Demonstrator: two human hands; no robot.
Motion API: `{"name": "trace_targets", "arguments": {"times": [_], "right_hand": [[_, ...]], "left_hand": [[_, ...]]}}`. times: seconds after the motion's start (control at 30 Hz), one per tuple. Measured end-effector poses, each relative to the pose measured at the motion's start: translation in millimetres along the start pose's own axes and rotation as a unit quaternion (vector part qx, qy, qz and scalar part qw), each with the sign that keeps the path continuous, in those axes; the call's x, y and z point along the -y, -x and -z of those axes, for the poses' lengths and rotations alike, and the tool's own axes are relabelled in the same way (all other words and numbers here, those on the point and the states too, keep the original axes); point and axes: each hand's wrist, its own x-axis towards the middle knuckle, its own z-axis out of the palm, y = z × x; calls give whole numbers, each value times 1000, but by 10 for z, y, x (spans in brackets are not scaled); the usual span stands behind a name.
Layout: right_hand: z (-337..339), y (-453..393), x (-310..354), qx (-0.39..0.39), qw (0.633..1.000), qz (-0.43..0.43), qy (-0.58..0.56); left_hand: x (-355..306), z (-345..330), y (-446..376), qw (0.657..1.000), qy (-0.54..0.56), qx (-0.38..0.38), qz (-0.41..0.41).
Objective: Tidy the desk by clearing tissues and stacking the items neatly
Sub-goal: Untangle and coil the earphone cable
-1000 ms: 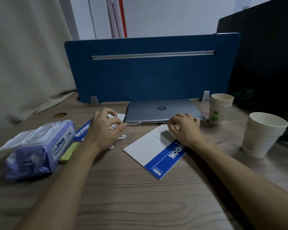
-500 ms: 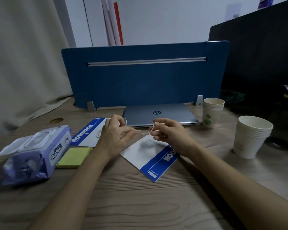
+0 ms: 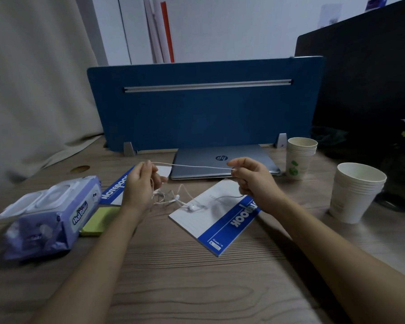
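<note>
My left hand [image 3: 142,183] and my right hand [image 3: 253,181] are raised above the desk, and a white earphone cable [image 3: 192,166] is stretched taut between them. Loose loops hang below my left hand, and an earbud [image 3: 193,207] rests on a blue-and-white notebook [image 3: 216,220] lying askew at the centre. A second notebook [image 3: 114,191] lies partly hidden behind my left hand. A green sticky-note pad [image 3: 96,223] sits beside a purple wet-wipes pack [image 3: 47,218] at the left.
A closed silver laptop [image 3: 222,163] lies against the blue desk divider [image 3: 204,106]. Two stacks of paper cups stand at the right, one near the laptop [image 3: 299,160] and a larger one [image 3: 355,192] closer. A dark monitor fills the right edge. A curtain hangs at the left.
Both hands have lifted off the desk and moved apart, pulling the earphone cable out straight between them. The camera view has tilted up slightly.
</note>
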Motion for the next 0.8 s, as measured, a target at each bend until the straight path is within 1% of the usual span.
{"name": "trace_targets", "arguments": {"times": [0.07, 0.17, 0.23, 0.3, 0.37, 0.43, 0.53, 0.6, 0.63, 0.67, 0.73, 0.77, 0.8], "right_hand": [[61, -7, -3, -23, 992, 37, 115], [202, -35, 7, -79, 967, 89, 225], [290, -51, 21, -129, 936, 120, 306], [342, -48, 40, -175, 903, 148, 363], [376, -33, 47, -210, 874, 157, 409], [402, -28, 46, -236, 857, 148, 433], [418, -38, 46, -259, 855, 144, 426], [419, -50, 41, -262, 860, 153, 409], [413, -55, 33, -260, 868, 155, 394], [406, -61, 25, -259, 879, 154, 370], [416, -75, 24, -277, 902, 145, 297], [447, -84, 37, -297, 907, 139, 263], [499, -93, 53, -321, 907, 131, 239]], "left_hand": [[10, 59, -60, 997, 77, -20, 24], [31, 174, -125, 986, 152, -33, 60], [29, 212, -132, 983, 172, -24, 64], [0, 219, -129, 980, 189, -13, 63], [-43, 231, -119, 971, 230, -3, 69], [-94, 258, -105, 952, 293, 14, 82], [-155, 308, -82, 907, 405, 56, 103], [-179, 333, -66, 885, 445, 90, 103], [-189, 338, -61, 885, 444, 104, 99], [-197, 335, -57, 894, 422, 116, 93], [-196, 314, -44, 936, 321, 124, 72], [-193, 311, -39, 960, 253, 109, 51], [-186, 324, -37, 983, 168, 78, 18]]}}
